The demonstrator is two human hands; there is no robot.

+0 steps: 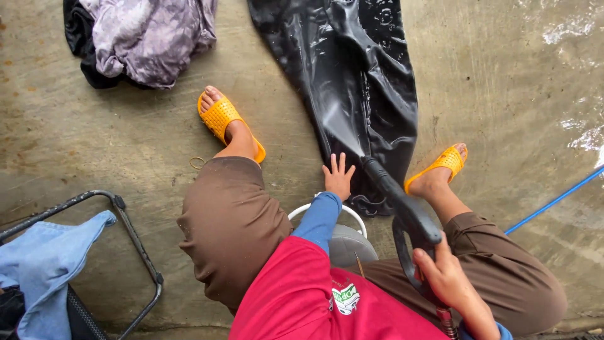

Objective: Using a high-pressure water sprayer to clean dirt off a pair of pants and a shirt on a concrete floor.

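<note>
A crumpled grey cloth (151, 38) lies far left on the wet concrete floor (56, 126). The left hand (338, 177), fingers spread, presses flat beside the wet black garment (358, 82) stretched along the floor. The right hand (450, 277) grips the black spray gun (402, 208), aimed at that garment.

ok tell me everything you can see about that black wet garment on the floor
The black garment lies spread flat on the wet concrete floor, running from the top edge down toward the person. It looks glossy, soaked and wrinkled, with water beading near its top. The left hand presses its lower edge, fingers spread. The black spray gun, held in the right hand, points at it, and a thin jet strikes it.
</note>
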